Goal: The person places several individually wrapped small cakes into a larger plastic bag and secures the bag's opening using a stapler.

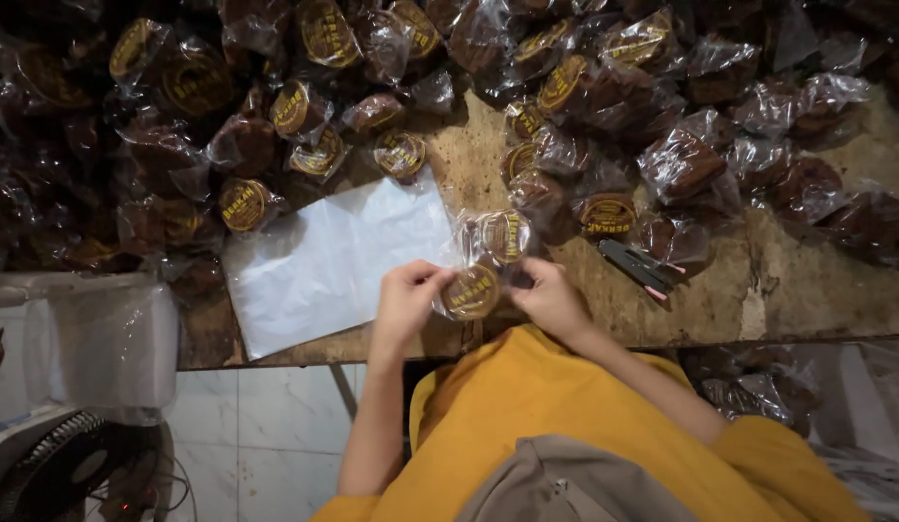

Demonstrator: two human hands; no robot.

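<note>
Yellow clothing (527, 425) fills the lower foreground, and two bare arms reach from it to a wooden table (759, 290). Left hand (406, 295) and right hand (546, 298) both pinch one clear packet (480, 266), fingers curled closed on its edges. Two round gold-labelled pieces show inside it. Just beside lie one sheet of clear plastic (324, 261) and one grey stapler (635, 263). Beyond them, wrapped brown cakes (681, 159) lie heaped, too many to count.

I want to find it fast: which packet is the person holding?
Start at the wooden table heaped with wrapped brown cakes. At its near edge, above the yellow shirt, the left hand and right hand pinch one packet. It alone is lifted, round label up.
</note>
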